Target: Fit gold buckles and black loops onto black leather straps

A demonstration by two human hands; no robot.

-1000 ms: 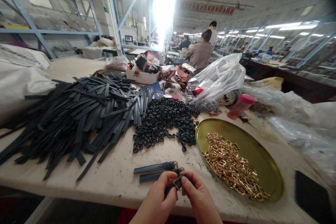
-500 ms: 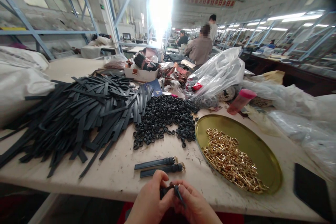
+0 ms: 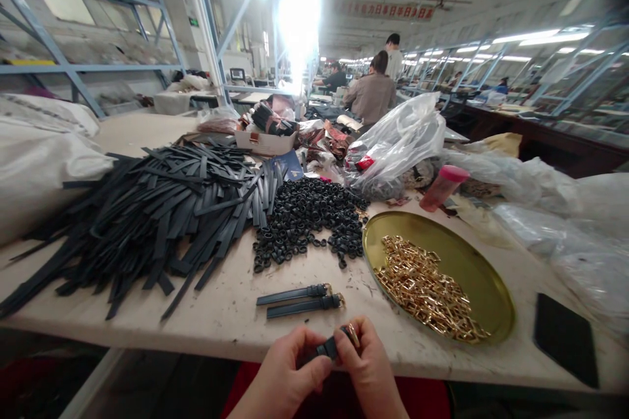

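Observation:
Between my two hands, at the table's front edge, is a dark leather strap (image 3: 327, 347) with a gold buckle (image 3: 353, 335) at its right end. My left hand (image 3: 297, 366) is closed on the strap's left part, thumb on top. My right hand (image 3: 364, 355) pinches the buckle end. Fingers hide much of the strap. Just beyond lie two straps (image 3: 299, 301) with gold buckles, side by side. Behind them is a heap of small black loops (image 3: 307, 216). To the right, a gold-coloured round tray (image 3: 491, 275) holds a pile of gold buckles (image 3: 427, 288).
A large pile of dark strips (image 3: 171, 209) covers the table's left side. A black flat object (image 3: 565, 340) lies at the right. Beyond the tray are a pink-lidded container (image 3: 442, 188) and clear plastic bags (image 3: 400, 144). Other people (image 3: 373, 91) sit and stand far back.
My right hand has turned and moved slightly up, and the gold buckle now shows between its fingers. The strap lies straighter between both hands. The view has shifted a little.

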